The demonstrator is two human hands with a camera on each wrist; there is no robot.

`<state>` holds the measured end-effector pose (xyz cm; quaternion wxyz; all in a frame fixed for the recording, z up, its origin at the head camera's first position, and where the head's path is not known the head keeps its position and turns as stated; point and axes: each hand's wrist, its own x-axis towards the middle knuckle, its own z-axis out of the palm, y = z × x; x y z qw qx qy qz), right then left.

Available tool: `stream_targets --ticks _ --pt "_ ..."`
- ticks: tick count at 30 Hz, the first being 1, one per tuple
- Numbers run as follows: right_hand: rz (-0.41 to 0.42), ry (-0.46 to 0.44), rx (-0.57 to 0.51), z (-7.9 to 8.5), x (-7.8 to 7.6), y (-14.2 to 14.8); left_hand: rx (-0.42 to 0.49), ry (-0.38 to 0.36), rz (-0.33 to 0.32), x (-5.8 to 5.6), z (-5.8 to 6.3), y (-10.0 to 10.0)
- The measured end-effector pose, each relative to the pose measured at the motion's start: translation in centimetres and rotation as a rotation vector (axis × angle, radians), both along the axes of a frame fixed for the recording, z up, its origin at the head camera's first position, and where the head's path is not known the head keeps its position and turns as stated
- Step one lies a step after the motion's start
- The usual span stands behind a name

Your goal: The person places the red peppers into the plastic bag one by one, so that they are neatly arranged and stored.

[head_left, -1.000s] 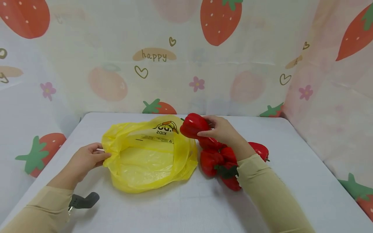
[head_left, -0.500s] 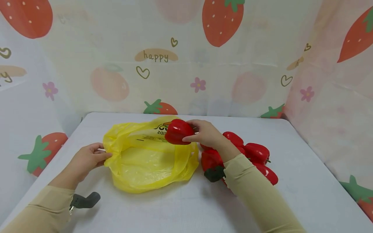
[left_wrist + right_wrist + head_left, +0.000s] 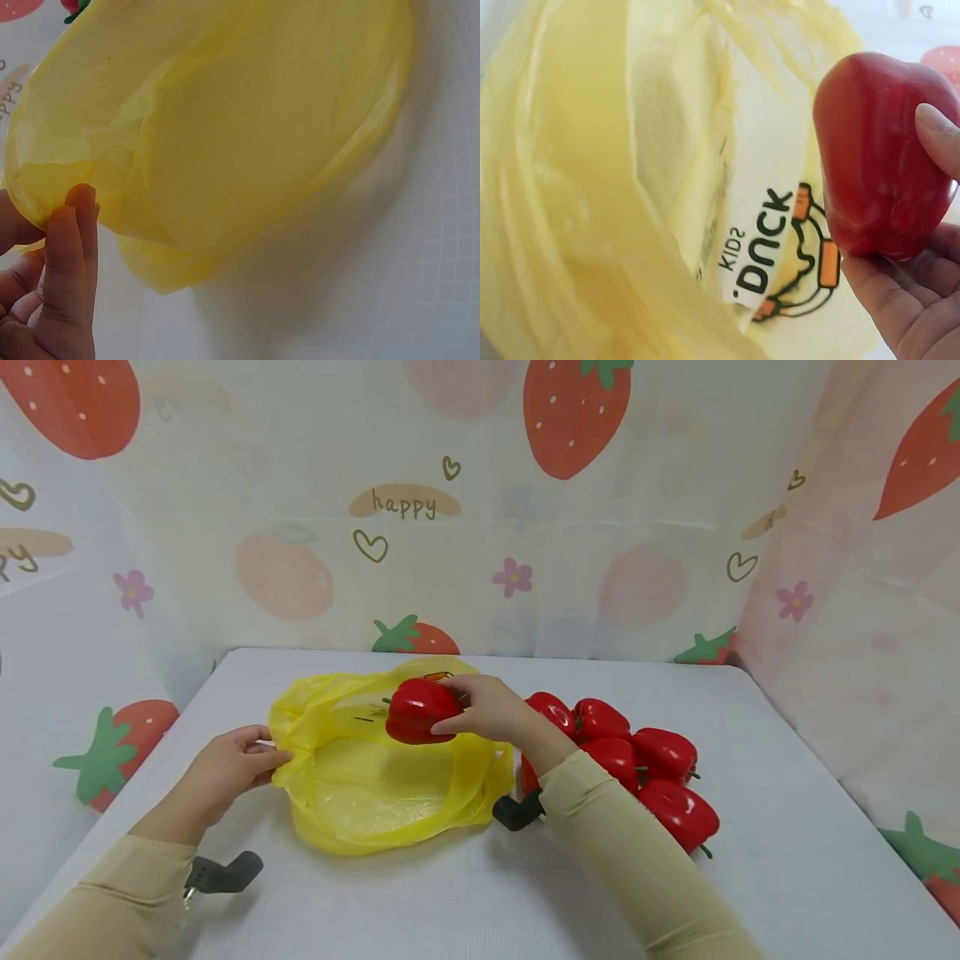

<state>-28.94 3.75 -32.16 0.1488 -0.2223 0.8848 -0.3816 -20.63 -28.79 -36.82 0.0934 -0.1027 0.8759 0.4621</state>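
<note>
Hovering over the open bag point(image 3: 375, 785) is 1 pepper point(image 3: 412, 713).

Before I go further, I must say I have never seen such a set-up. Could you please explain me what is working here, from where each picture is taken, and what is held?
There is no machine: each grip is a person's bare hand. The large picture comes from a camera on the head, looking forward and down. The other two come from cameras worn on the left and right wrists.

On the white table is an open yellow bag. The left grip pinches its edge. The right grip holds a red pepper at the bag's mouth. More red peppers lie in a group to the right, partly hidden by the right sleeve.
</note>
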Motion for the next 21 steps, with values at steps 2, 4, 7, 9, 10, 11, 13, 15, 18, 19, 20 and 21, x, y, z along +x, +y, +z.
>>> stream_targets --ticks 2,4,7,9,10,11,13,15,18,19,20,21 --pt "0.023 0.01 0.006 -0.2 -0.1 -0.6 0.002 0.001 0.0 0.0 -0.1 0.0" --pt "0.039 0.014 0.015 -0.4 -0.2 -1.1 0.01 0.004 0.0 -0.1 -0.1 0.0" --pt "0.054 0.029 0.049 -0.7 -0.4 -2.1 0.012 0.005 -0.001 -0.1 -0.2 0.0" --pt "0.059 0.033 0.076 -1.0 -0.5 -2.6 0.02 0.008 -0.002 -0.1 -0.1 0.1" --pt "0.061 0.035 0.089 -1.1 -0.5 -2.9 0.023 0.008 -0.003 -0.1 -0.1 0.1" --pt "0.065 0.034 0.097 -1.3 -0.6 -3.2 0.026 0.009 -0.004 -0.1 -0.1 0.2" --pt "0.067 0.02 0.102 -1.5 -0.6 -3.7 0.037 0.014 -0.006 0.0 0.0 0.2" --pt "0.076 0.024 0.104 -1.7 -0.6 -4.2 0.042 0.015 -0.005 0.1 0.1 0.3" --pt "0.089 0.019 0.091 -2.1 -0.6 -5.0 0.038 0.011 -0.002 0.3 0.2 0.4" --pt "0.097 0.024 0.091 -2.3 -0.6 -5.2 0.038 0.008 -0.001 0.4 0.3 0.5" --pt "0.102 0.022 0.09 -2.5 -0.6 -5.4 0.038 0.005 -0.001 0.5 0.3 0.5" --pt "0.104 0.012 0.085 -2.6 -0.6 -5.6 0.039 0.003 -0.003 0.6 0.4 0.5"
